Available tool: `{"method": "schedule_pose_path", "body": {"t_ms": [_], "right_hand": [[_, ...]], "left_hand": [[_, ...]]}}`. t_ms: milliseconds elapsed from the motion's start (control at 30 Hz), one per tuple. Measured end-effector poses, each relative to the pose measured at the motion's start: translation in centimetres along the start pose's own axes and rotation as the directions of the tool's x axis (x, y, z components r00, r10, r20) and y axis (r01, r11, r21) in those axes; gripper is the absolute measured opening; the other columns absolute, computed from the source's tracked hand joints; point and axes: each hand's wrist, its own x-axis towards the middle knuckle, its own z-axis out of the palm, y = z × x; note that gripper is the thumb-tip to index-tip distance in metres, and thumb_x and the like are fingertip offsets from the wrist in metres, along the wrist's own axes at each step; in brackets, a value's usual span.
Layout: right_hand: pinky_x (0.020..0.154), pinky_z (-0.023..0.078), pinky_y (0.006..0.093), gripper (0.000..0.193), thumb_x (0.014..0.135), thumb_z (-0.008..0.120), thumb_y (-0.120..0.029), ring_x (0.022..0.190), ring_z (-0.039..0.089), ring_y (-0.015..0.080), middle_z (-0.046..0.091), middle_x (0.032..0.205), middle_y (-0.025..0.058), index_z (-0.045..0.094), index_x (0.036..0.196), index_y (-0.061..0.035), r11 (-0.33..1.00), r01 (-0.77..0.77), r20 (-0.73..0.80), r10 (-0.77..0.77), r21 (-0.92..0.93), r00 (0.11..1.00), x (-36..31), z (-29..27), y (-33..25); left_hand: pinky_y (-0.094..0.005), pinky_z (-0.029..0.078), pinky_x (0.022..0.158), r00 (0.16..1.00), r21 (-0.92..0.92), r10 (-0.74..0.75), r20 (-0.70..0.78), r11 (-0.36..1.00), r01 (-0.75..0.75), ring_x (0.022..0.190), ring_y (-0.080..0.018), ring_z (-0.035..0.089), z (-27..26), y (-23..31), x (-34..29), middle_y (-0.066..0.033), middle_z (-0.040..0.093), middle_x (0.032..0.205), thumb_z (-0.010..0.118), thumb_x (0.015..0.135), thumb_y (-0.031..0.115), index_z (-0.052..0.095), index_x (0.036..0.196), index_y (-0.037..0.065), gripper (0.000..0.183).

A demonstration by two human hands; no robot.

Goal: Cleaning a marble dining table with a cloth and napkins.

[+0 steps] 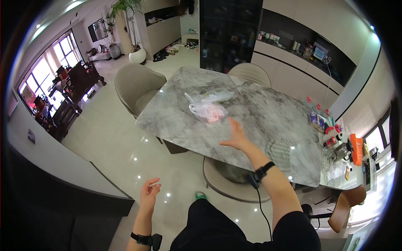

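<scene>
A translucent plastic bag (209, 109) with something pinkish inside lies on the marble-topped table (268, 113), left of its middle. What the bag contains is too blurred to name. My right hand (235, 136) reaches over the table's near side, thumb and fingers spread and nothing in them. It is just short of the bag, apart from it. Low on the left, away from the table, my left hand (150, 190) hangs above the floor with its fingers loosely bent and apart, holding nothing. Each wrist wears a black strap with a small device.
A grey padded chair (138, 88) stands at the table's left, another (251, 74) behind it. A round seat (230, 184) is tucked under the near edge. Bottles, a kettle (344, 149) and an orange bag (356, 149) crowd the right counter. A cable hangs from my right wrist.
</scene>
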Motion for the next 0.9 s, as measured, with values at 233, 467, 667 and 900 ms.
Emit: {"method": "schedule_pose_path", "body": {"t_ms": [233, 467, 667, 900], "right_hand": [[0.102, 0.042, 0.0534, 0.142, 0.054, 0.093, -0.037, 0.142, 0.020, 0.0452, 0.002, 0.161, 0.0187, -0.004, 0.156, -0.0254, 0.914, -0.192, -0.023, 0.197, -0.358, 0.980, 17.1, 7.3, -1.3], [0.095, 0.050, 0.0455, 0.115, 0.068, 0.085, -0.038, 0.137, 0.036, 0.0406, 0.031, 0.154, 0.0185, 0.012, 0.156, -0.0252, 0.873, -0.286, 0.199, 0.385, -0.396, 0.901, 27.4, 14.4, 2.3], [0.087, 0.049, 0.0443, 0.037, 0.093, 0.056, -0.034, 0.094, 0.065, 0.0392, 0.068, 0.097, 0.0228, 0.064, 0.112, -0.0045, 0.845, -0.491, -0.204, 0.530, 0.211, 0.823, 27.8, 11.7, 10.8], [0.075, 0.048, 0.0379, 0.031, 0.095, 0.059, -0.035, 0.075, 0.060, 0.0210, 0.064, 0.077, 0.0039, 0.066, 0.093, -0.0047, 0.608, -0.365, -0.224, 0.679, 0.705, 0.699, 22.2, 4.2, 5.2]], "left_hand": [[-0.0296, 0.049, 0.086, 0.990, 0.118, -0.124, 0.064, 0.986, 0.116, 0.101, -0.0163, 0.064, -2.4, -1.4, 10.6, -0.0046, 0.064, 0.114, 0.060, 0.093, 0.008, 0.061, 0.118, 0.004, 0.026], [-0.0289, 0.049, 0.084, 0.962, 0.098, -0.272, -0.002, 0.958, 0.271, 0.099, -0.0166, 0.065, -4.2, 0.2, 19.1, -0.0047, 0.065, 0.113, 0.060, 0.093, 0.007, 0.061, 0.117, 0.002, 0.024], [-0.0280, 0.048, 0.084, 0.949, 0.165, -0.276, 0.150, 0.954, 0.252, 0.097, -0.0164, 0.065, -5.5, 1.0, 24.2, -0.0051, 0.065, 0.112, 0.059, 0.094, 0.010, 0.062, 0.116, 0.002, 0.023], [-0.0276, 0.049, 0.084, 0.931, 0.185, -0.136, 0.338, 0.980, 0.076, 0.096, -0.0158, 0.066, -5.0, 2.7, 29.2, -0.0073, 0.066, 0.108, 0.059, 0.095, 0.009, 0.061, 0.116, 0.001, 0.023]]}}
